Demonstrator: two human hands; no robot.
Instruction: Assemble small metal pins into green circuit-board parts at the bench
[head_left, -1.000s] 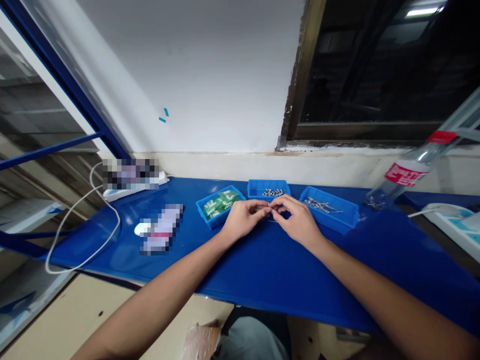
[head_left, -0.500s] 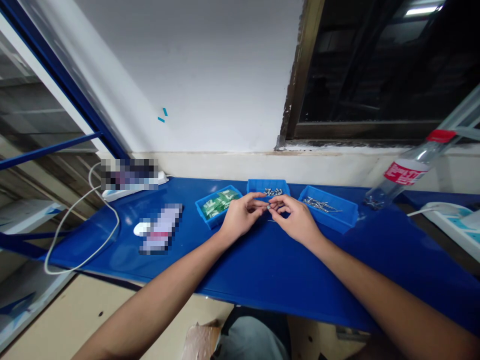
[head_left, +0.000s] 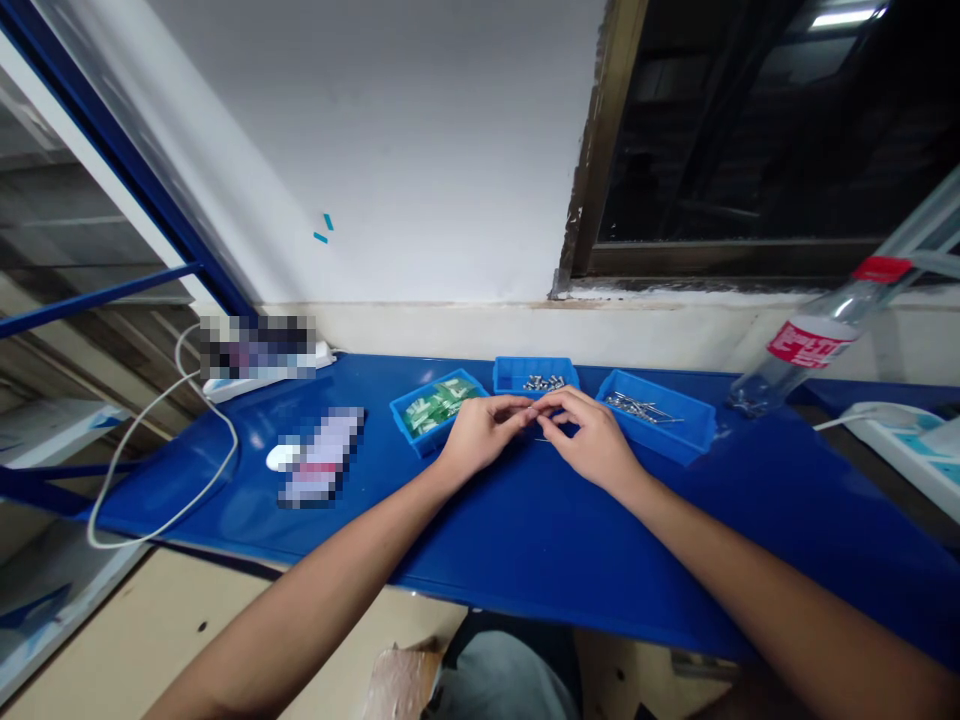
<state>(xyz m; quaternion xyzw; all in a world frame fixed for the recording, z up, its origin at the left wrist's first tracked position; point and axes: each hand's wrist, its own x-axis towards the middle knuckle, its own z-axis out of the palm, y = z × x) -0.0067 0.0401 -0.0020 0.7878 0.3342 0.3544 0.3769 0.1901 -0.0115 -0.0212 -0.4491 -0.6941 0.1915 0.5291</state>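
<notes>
My left hand (head_left: 480,432) and my right hand (head_left: 581,425) meet fingertip to fingertip above the blue table (head_left: 525,540). Both are closed in a pinch, and whatever sits between the fingertips is almost fully covered by them. Just behind the hands stands a blue bin (head_left: 517,373) with short shiny metal parts (head_left: 545,382). To the left, a second blue bin (head_left: 420,441) holds green-and-white packets (head_left: 439,404). On the right, a third blue bin (head_left: 694,425) contains long thin metal pins (head_left: 637,406). A thin light line lies on the table under the fingers.
An upright, leaning plastic bottle (head_left: 810,345) with a red cap stands at the right. On the left are a blurred phone-like object (head_left: 324,460), a white oval item (head_left: 282,458), a power strip (head_left: 270,372) and a looped white cable (head_left: 232,440). A wall and window rise behind.
My fingertips have come together and now cover the small silver metal part that showed between them before. My left fingers have closed in more. Bins and other items stay in place.
</notes>
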